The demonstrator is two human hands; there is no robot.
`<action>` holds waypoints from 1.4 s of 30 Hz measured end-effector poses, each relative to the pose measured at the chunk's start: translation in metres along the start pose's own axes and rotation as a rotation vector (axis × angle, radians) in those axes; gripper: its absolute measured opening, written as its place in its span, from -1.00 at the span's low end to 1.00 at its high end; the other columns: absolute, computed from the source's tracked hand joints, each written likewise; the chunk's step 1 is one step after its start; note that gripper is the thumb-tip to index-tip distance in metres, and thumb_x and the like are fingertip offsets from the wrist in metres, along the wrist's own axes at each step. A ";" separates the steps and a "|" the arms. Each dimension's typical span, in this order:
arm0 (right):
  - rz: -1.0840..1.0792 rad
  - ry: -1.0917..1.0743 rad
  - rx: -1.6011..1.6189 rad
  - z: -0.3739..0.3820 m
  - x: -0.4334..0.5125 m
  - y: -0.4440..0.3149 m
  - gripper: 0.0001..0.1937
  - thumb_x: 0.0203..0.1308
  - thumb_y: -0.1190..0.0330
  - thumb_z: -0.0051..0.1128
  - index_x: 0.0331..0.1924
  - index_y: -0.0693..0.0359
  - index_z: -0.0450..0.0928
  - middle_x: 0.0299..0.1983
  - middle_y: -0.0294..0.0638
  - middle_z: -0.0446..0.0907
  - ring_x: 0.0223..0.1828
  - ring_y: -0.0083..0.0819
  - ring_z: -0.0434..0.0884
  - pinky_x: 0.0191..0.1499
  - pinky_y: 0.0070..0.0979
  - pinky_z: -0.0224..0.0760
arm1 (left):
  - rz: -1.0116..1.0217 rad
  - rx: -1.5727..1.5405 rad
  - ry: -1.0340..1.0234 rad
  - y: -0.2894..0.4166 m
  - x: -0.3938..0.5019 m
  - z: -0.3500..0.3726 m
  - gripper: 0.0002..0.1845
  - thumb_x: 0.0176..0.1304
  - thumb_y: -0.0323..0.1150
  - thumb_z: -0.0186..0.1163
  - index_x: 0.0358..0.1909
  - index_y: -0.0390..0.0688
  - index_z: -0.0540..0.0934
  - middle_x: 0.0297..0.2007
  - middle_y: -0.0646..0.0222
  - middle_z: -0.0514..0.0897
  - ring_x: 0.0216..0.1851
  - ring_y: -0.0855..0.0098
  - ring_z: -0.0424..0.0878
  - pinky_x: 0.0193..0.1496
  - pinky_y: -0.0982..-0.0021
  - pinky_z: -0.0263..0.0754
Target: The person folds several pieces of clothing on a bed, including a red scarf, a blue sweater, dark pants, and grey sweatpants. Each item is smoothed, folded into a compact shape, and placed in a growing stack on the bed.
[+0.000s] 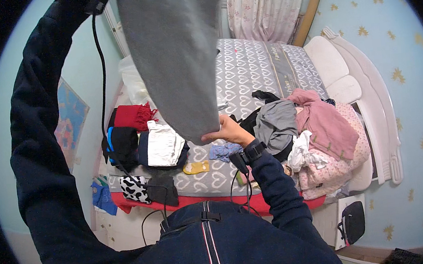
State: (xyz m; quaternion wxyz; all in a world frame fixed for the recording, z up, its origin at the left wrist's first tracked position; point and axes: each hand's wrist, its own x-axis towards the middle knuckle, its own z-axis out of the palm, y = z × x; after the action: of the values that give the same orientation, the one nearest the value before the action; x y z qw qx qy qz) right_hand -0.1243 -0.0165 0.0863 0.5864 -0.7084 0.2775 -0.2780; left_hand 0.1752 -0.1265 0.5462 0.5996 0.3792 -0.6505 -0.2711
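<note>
A long piece of grey cloth (178, 59) hangs in front of me from above the top edge of the picture. My right hand (232, 131) pinches its lower edge between thumb and fingers. Up at the top left my left arm is raised, and my left hand is out of view. Below the cloth on the bed lie a blue patterned cloth (222, 151) and a yellow patterned piece (196, 167). Folded white clothing (164, 143) rests on a dark folded garment to the left, beside black folded clothing (125, 143) and a red fringed scarf (131, 117).
On the right of the bed (247, 72) lie a grey garment (276, 122), a pink garment (324, 122) and a white crumpled cloth (301, 150). A cow-print cloth (135, 190) is at the near left edge. Cables hang by both arms. The white headboard (380, 117) stands right.
</note>
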 end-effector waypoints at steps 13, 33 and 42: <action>0.022 0.156 0.639 -0.024 -0.013 0.059 -0.64 0.35 0.19 0.30 -0.04 0.36 0.68 -0.17 -0.30 0.73 -0.15 -0.57 0.65 0.00 -0.55 0.48 | -0.368 0.306 0.224 -0.103 0.027 -0.203 -0.38 0.34 0.02 0.25 0.23 -0.27 0.54 -0.14 0.14 0.76 -0.38 0.30 0.72 -0.28 0.29 0.70; 0.070 0.282 1.160 -0.062 -0.027 0.137 -0.49 0.34 0.17 0.20 0.24 0.34 0.48 0.07 -0.04 0.68 -0.03 -0.25 0.74 0.07 -0.35 0.64 | -0.349 0.492 0.286 -0.115 -0.020 -0.149 -0.46 0.21 -0.06 0.30 -0.01 -0.38 0.64 -0.28 0.22 0.68 -0.37 0.36 0.64 -0.33 0.32 0.59; 0.104 0.377 1.158 -0.101 -0.056 0.160 -0.47 0.29 0.20 0.17 0.26 0.34 0.45 0.11 0.02 0.64 0.07 -0.14 0.69 0.16 -0.22 0.61 | -0.427 0.396 -0.032 -0.119 -0.039 -0.135 -0.42 0.31 -0.12 0.24 0.31 -0.17 0.47 -0.12 0.35 0.58 -0.24 0.52 0.54 -0.27 0.41 0.58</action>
State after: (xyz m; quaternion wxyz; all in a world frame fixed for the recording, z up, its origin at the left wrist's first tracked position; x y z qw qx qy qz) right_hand -0.2469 -0.0699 -0.0594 0.8298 -0.1988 0.2144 -0.4753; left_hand 0.3279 -0.1480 0.4451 0.4330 0.6131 -0.6054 -0.2650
